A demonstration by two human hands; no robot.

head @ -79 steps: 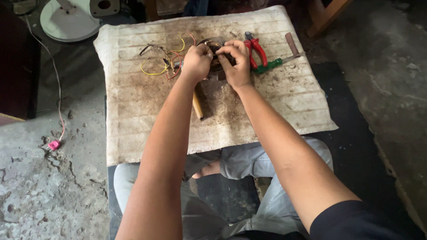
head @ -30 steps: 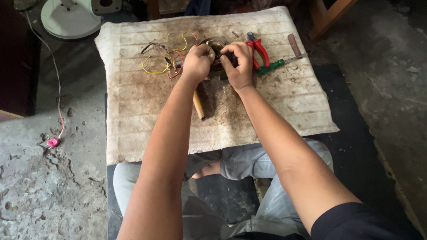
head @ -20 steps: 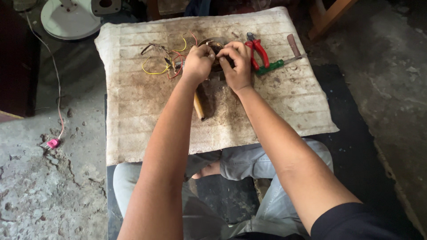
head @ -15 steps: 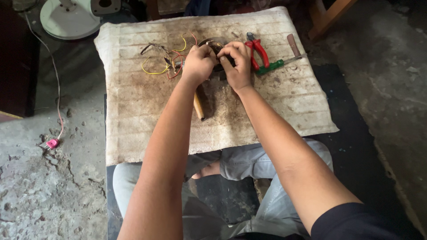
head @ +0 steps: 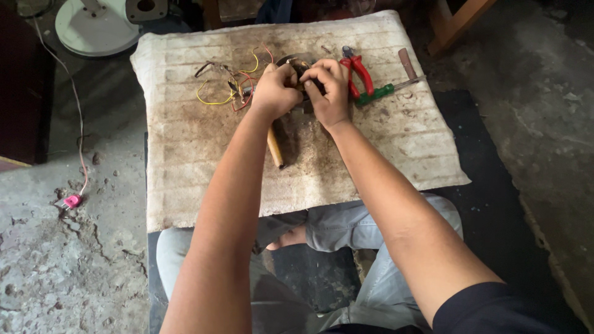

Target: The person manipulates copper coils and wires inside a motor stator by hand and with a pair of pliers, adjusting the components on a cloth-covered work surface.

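Head view looks straight down on a dirty ribbed counter, where both hands meet over a small dark part at the far middle of the top. The left hand closes its grip on the part from the left, fingers curled over it; the right hand closes on it from the right, thumb and fingertips pinched at its upper edge. The part sits between the two grips, touching both, so neither hand is nearer; most of it is hidden by the fingers, and its long axis cannot be told. Thin yellow and red wires trail from it toward the left, on the left hand's side. Just beside the right hand lie red-handled pliers, with a green-handled screwdriver beyond them. A wooden tool handle lies under the left wrist, pointing toward the person.
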